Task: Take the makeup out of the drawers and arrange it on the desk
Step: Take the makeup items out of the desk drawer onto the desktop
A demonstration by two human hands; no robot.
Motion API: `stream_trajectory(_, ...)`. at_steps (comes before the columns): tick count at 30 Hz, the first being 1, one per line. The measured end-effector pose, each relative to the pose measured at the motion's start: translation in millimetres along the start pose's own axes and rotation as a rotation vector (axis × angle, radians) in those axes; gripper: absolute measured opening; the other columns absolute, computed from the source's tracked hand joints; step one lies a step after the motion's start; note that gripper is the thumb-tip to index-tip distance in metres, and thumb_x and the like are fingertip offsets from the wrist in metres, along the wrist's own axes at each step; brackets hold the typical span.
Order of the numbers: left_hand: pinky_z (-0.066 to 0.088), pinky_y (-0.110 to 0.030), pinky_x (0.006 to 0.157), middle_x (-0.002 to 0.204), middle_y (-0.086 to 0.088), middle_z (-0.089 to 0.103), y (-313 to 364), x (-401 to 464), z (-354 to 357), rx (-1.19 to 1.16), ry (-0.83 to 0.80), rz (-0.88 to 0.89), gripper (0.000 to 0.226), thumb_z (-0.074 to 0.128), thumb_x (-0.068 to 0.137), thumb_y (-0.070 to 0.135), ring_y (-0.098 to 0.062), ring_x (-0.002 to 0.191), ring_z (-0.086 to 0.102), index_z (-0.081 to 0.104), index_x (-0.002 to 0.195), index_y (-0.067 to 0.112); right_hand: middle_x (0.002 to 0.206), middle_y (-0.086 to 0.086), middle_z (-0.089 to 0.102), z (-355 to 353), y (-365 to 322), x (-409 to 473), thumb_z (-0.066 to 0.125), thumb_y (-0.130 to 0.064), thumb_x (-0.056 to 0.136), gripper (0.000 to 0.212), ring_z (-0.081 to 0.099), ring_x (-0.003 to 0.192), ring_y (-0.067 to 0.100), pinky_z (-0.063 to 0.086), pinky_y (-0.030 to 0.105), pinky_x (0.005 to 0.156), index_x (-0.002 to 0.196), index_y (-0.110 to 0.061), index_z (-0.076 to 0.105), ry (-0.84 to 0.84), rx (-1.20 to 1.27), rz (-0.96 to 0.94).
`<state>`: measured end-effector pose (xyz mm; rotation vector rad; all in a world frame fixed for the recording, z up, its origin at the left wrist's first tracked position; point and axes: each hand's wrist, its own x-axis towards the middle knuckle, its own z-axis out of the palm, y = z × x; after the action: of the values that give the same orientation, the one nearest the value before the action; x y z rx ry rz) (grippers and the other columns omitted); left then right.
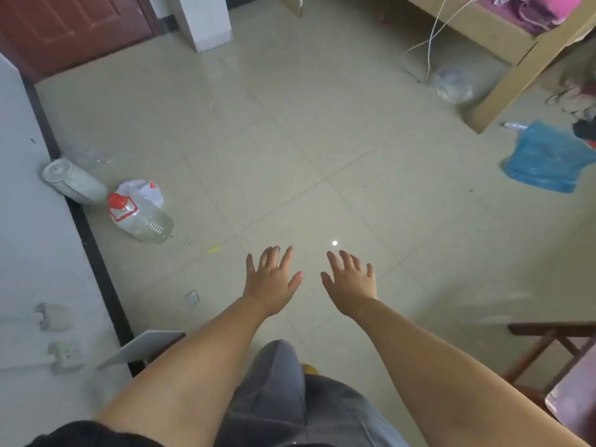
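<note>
Beige tiled floor lies under the left hand and right hand, fingers spread, grasping nothing.

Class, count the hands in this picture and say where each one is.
2. The left hand and the right hand are stretched out side by side above the tiled floor, fingers spread, holding nothing.

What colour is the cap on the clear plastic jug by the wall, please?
The cap on the jug is red, seen in the head view.
</note>
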<state>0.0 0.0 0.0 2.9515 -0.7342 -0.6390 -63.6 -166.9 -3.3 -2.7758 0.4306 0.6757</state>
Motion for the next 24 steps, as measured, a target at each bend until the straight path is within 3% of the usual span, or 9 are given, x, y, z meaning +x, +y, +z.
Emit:
stream_trajectory(8,0.005,-0.056,0.113,0.151,-0.005,0.024,-9,111,-50,-0.014,0.032,0.032,0.057,0.022,0.097,0.051,-0.021,0.141,0.016,0.018,0.148,0.024,0.156,0.001,0.018,-56,10,103,0.016,-0.05,0.099,0.054,0.015,0.143,0.021,0.012,0.049,0.114,0.147,-0.027,0.018,0.024,-0.039,0.021)
stream_trajectory(24,0.005,-0.054,0.113,0.148,-0.007,0.029,-42,425,-227,0.045,0.02,0.097,0.055,0.022,0.098,0.05,-0.022,0.138,0.022,0.021,0.146,0.023,0.155,0.001,0.02,-262,22,382,0.018,-0.049,0.099,0.054,0.016,0.143,0.021,0.012,0.048,0.114,0.148,-0.027,0.018,0.138,-0.006,0.089)
